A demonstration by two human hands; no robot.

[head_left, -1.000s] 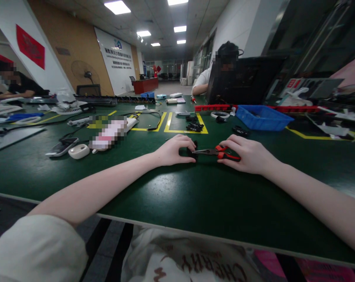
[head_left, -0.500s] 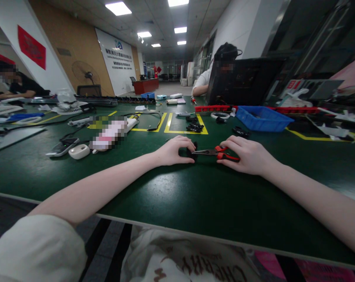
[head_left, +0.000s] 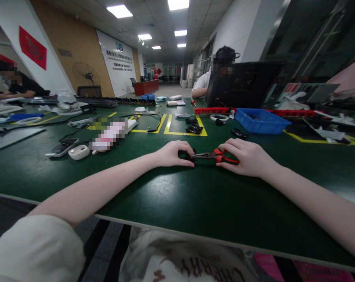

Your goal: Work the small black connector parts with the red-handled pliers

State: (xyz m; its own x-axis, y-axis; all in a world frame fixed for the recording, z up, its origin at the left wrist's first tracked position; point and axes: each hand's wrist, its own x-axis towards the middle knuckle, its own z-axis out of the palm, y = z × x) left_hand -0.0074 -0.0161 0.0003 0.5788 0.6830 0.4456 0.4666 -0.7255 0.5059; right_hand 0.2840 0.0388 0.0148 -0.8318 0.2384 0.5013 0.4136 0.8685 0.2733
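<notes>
Between the thumb and fingers of my left hand [head_left: 177,153] is a small black part [head_left: 193,156], mostly hidden by the fingers. My right hand [head_left: 246,156] is wrapped round the red and black handles of needle-nose pliers [head_left: 208,155]. Their narrow tips point left and reach the black part; whether they grip it I cannot tell. Just beyond my hands, several similar-looking black parts [head_left: 194,128] lie in a pile inside a yellow taped frame. Another small cluster of black parts [head_left: 240,133] lies behind my right hand.
A blue bin [head_left: 262,120] stands beyond my right hand on the green table [head_left: 177,203]. To the left are a white rounded case [head_left: 79,152], a dark device [head_left: 62,148] and cables. A co-worker [head_left: 224,66] sits across the table behind a large black panel [head_left: 244,84].
Both hands sit slightly lower in the picture, along with the view's small shift. The handles of the pliers look a little wider apart; the left hand keeps its pinch.
</notes>
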